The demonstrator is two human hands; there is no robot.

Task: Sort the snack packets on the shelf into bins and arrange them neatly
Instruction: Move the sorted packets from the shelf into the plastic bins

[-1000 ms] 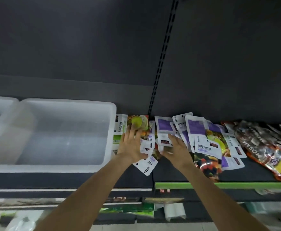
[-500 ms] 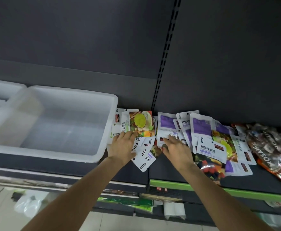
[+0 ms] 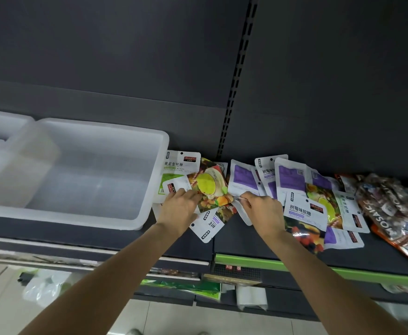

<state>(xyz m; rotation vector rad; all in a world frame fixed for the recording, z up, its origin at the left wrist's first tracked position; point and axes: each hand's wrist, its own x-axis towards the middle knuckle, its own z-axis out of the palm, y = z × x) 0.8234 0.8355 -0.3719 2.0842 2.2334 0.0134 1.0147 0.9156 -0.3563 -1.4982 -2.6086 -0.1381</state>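
Note:
Several white, purple and fruit-printed snack packets lie in a loose heap on the dark shelf [image 3: 234, 240]. My left hand [image 3: 178, 209] grips a packet printed with a yellow-green fruit [image 3: 210, 187], lifted at an angle over the heap. My right hand [image 3: 262, 211] pinches the lower edge of a white and purple packet [image 3: 243, 178]. A white packet with purple print [image 3: 207, 226] lies under both hands near the shelf front. An empty white plastic bin [image 3: 154, 189] stands to the left of the heap.
A second white bin [image 3: 2, 122] with packets inside sits at the far left. Brown and orange snack bags [image 3: 396, 213] are piled at the right. A green price rail [image 3: 282, 264] edges the shelf front. Lower shelves and a tiled floor show below.
Both hands have closed on packets. The left hand has lifted and tilted the fruit-printed packet. The right hand has shifted slightly right onto the purple packet's edge. The view moved closer.

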